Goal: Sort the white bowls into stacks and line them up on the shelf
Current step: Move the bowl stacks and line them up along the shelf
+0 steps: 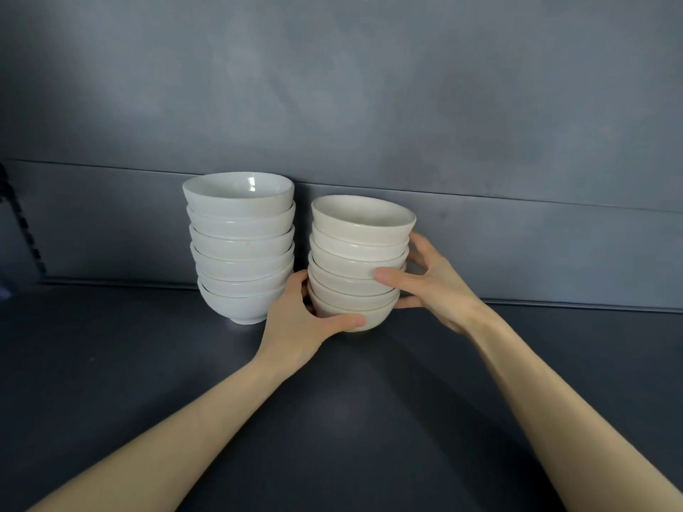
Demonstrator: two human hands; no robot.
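Note:
Two stacks of white bowls stand side by side on the dark shelf (332, 419). The left stack (240, 245), several bowls high, stands alone near the back wall. The right stack (358, 253) is slightly creamier and shorter. My left hand (299, 327) cups the bottom bowl of the right stack, thumb across its front. My right hand (432, 282) grips the same stack from the right side, thumb on its middle bowls and fingers behind. Whether the stack's foot touches the shelf is hidden by my left hand.
A grey back wall (369, 105) rises behind the stacks, with a ledge line along it. A perforated upright rail (22, 223) runs at the far left. Bare shelf surface extends right of the stacks and in front of them.

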